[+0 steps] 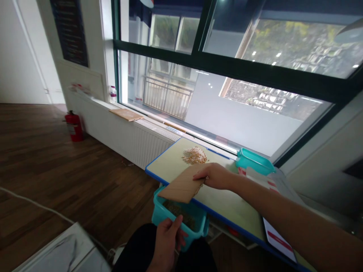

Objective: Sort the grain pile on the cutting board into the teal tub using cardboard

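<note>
My right hand [217, 175] reaches over the table and grips a flat piece of brown cardboard [181, 184], thumb on its upper face. The cardboard tilts down past the table edge, its lower end over a teal plastic bin [205, 223]. Loose dark brownish-green material [187, 219] lies in the bin. At the bin's near rim is my left hand [168, 240], its thumb over the edge and its fingers curled against the outer wall. A pile of white and orange-brown bits [195, 155] sits on the pale, blue-edged table [235, 202], beyond the cardboard.
Another teal bin [255, 161] stands at the table's far right by the window, beside red-and-white packaging [262, 177]. A flat tablet-like object [279, 240] lies under my right forearm. A radiator [144, 141] runs below the sill. A fire extinguisher [73, 126] stands left.
</note>
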Tool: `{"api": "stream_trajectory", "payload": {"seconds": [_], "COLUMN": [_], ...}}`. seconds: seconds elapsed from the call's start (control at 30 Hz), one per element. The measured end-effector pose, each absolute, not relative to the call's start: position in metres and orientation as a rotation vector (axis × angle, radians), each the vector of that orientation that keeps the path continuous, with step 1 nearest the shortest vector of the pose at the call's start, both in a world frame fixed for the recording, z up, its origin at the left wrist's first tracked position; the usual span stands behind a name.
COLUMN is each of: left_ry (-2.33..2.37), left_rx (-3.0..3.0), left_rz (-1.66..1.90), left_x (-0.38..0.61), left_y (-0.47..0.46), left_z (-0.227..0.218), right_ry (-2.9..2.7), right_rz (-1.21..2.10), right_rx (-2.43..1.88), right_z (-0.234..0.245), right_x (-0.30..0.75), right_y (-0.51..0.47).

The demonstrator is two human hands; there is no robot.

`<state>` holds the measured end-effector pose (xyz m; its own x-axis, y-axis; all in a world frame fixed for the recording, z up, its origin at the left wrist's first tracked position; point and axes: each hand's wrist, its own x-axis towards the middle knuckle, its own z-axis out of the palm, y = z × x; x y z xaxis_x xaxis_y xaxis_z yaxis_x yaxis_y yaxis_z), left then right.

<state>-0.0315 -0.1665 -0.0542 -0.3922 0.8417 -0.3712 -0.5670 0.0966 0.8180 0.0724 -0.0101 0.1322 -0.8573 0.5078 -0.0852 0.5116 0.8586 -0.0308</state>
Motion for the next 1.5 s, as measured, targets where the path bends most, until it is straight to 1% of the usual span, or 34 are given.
{"api": "stream_trajectory", "payload": {"seconds": [0.13, 0.33, 0.73, 1.13, 1.5], "left_ry": [1.171, 1.148, 1.088, 1.149, 1.153], "left_rx": [0.377, 0.335, 0.271, 0.264, 0.235], "left_rz": [1.555, 1.592, 1.662, 1.665, 1.648], "left_x": [-0.028, -0.019, -0.003, 0.003, 0.012], "left_y": [-0.171, -0.174, -0.167, -0.162, -0.159], "left_z": [-0.06, -0.061, -0.072, -0.066, -0.062], "right_ry": [2.864, 2.802, 2.782, 2.794, 2.802], "right_rz": [-0.022, 0.04, 0.048, -0.016, 0.032], "right_rx": [0.925, 0.975, 0.971, 0.979, 0.912], "right_z": [0.138, 0.147, 0.151, 0.148, 0.154], "right_x": [0.071, 0.066, 0.068, 0.081, 0.082], "right_y": [-0.021, -0.038, -0.049, -0.046, -0.064]}}
